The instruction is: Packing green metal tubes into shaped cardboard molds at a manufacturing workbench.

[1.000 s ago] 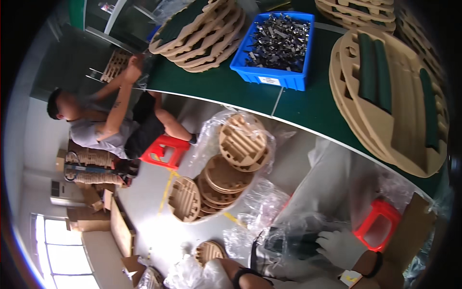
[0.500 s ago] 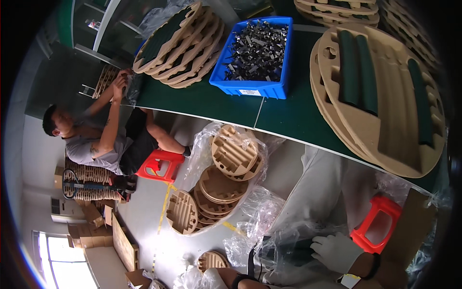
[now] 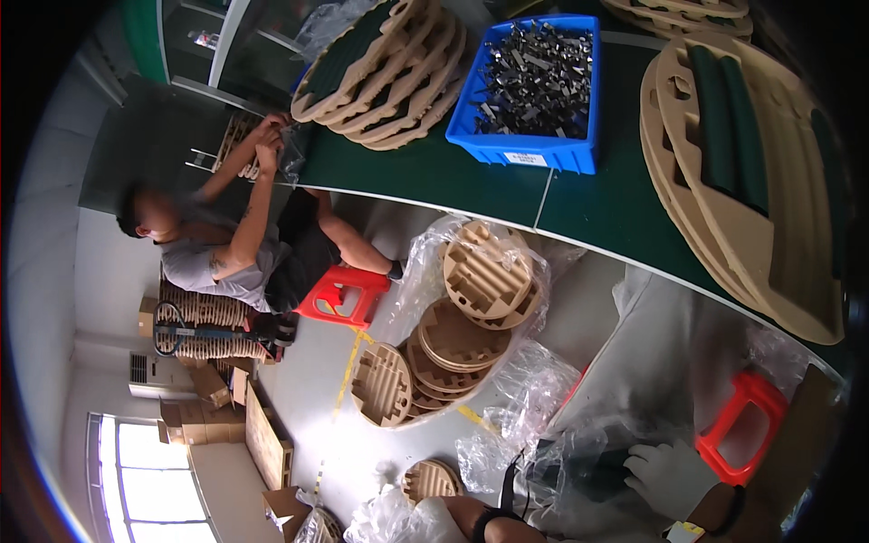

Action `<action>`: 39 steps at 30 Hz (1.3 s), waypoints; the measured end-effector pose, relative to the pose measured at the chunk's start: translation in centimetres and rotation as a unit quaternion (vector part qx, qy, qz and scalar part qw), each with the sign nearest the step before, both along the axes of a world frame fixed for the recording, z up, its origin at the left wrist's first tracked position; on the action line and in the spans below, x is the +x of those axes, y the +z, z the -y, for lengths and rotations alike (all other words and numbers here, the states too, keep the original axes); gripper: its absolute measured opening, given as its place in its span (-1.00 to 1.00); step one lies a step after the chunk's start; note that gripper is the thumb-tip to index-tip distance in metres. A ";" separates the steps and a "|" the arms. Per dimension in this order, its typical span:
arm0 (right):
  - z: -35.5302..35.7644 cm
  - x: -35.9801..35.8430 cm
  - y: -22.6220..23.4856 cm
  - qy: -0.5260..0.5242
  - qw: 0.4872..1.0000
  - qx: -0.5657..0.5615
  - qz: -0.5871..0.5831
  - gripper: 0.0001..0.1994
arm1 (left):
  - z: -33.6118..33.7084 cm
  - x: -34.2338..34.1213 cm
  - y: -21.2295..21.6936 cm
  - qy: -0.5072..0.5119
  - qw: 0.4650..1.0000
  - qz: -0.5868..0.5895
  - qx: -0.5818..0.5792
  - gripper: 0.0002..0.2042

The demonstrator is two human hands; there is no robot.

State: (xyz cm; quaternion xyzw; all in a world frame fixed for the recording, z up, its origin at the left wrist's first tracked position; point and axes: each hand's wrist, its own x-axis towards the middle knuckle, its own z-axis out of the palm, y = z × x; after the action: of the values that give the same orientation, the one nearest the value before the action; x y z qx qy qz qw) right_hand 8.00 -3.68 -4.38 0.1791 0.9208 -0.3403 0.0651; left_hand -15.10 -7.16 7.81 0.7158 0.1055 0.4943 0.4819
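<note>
My right hand, in a white glove with a dark band at the wrist, lies over clear plastic film at the lower right. Its fingers point left and are slightly apart. Something dark shows under the film beside them. At the bottom edge my left forearm, with a black band, reaches leftward to what looks like my white-gloved left hand. Crumpled whitish plastic surrounds that hand, and its fingers are hidden. Just beyond it a small stack of round tan moulded trays rests on the floor.
On the green table stand a blue bin of small metal parts, stacked tan trays and larger trays holding green rolls. Bagged round trays lie below. A person sits on a red stool; another red stool is nearby.
The view has swung left, so the table, bin and trays appear further right and slightly higher. My right hand stays on the plastic film, and my left forearm stays near the whitish plastic.
</note>
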 end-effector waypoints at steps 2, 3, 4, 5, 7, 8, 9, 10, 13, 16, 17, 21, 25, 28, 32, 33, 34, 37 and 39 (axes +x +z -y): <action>0.0 0.1 0.0 -0.014 1.000 -0.007 -0.004 -0.83 | -0.3 -0.2 0.3 0.018 0.999 -0.028 0.027 -0.87; 0.2 0.3 0.2 -0.016 1.000 -0.012 -0.005 -0.84 | -0.2 0.0 0.4 0.027 0.998 -0.038 0.035 -0.87; 0.4 0.6 0.1 -0.017 1.000 -0.014 -0.004 -0.84 | -0.2 0.2 0.4 0.037 0.997 -0.047 0.044 -0.87; 0.7 0.9 0.0 -0.021 1.000 -0.009 0.000 -0.84 | -0.1 0.5 0.4 0.047 0.996 -0.056 0.052 -0.87; 0.6 1.0 0.2 -0.012 1.000 0.002 0.010 -0.84 | -0.3 0.4 0.4 0.062 0.993 -0.072 0.075 -0.88; 0.6 0.9 0.0 -0.016 1.000 0.002 0.015 -0.84 | -0.4 0.4 0.2 0.069 0.991 -0.076 0.084 -0.88; 0.7 0.7 -0.4 -0.017 1.000 -0.012 0.008 -0.84 | -0.6 0.4 0.0 0.077 0.990 -0.078 0.092 -0.88; 0.7 0.7 -0.3 -0.013 1.000 -0.023 0.011 -0.84 | -0.6 0.6 -0.2 0.092 0.988 -0.069 0.100 -0.88; 0.9 -0.3 -1.0 -0.019 0.999 -0.026 0.010 -0.79 | -0.2 2.9 -0.4 0.142 0.982 -0.057 0.107 -0.88; 0.3 -0.3 0.3 0.004 0.998 0.019 0.059 -0.77 | -1.1 3.5 2.8 0.175 0.948 -0.166 0.206 -0.88; 0.4 -0.1 0.4 0.003 0.998 0.015 0.063 -0.77 | -1.1 4.0 2.8 0.188 0.950 -0.149 0.200 -0.93; -0.4 -1.4 -1.8 0.017 0.999 -0.022 -0.020 -0.79 | -4.6 3.0 3.2 -0.066 0.926 -0.251 0.276 -0.85; 0.3 0.5 0.6 -0.061 0.994 0.011 0.088 -0.75 | -1.7 2.8 2.0 0.205 0.962 -0.076 0.162 -0.72; -0.5 0.4 -1.7 -0.065 0.989 -0.014 0.130 -0.63 | 4.5 -2.6 1.6 0.241 0.957 -0.160 0.013 -0.81; -0.7 0.0 -0.9 -0.014 0.986 -0.055 0.158 -0.45 | 2.3 -1.5 -3.6 0.164 0.890 -0.424 -0.023 -0.32; -0.7 -0.2 -1.0 0.002 0.976 -0.103 0.190 -0.41 | 1.9 -0.8 -5.7 0.172 0.882 -0.437 -0.035 -0.26; -0.6 -0.2 -0.9 -0.001 0.976 -0.105 0.189 -0.41 | 2.1 -0.4 -6.8 0.169 0.883 -0.437 -0.034 -0.26; -0.7 -0.3 -0.9 0.020 0.981 -0.099 0.163 -0.41 | 3.4 -0.3 -8.2 0.189 0.764 -0.597 -0.157 -0.36; -0.6 -0.2 -1.0 0.036 0.989 -0.011 0.146 -0.42 | 5.1 -1.3 -9.3 0.201 0.767 -0.575 -0.200 -0.36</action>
State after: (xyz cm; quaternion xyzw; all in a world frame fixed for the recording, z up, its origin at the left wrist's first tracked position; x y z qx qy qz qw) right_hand 7.78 -3.10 -5.36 0.1931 0.9035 -0.3178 0.2133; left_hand -16.43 -12.29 -1.48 0.7160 0.6010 0.0431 0.3526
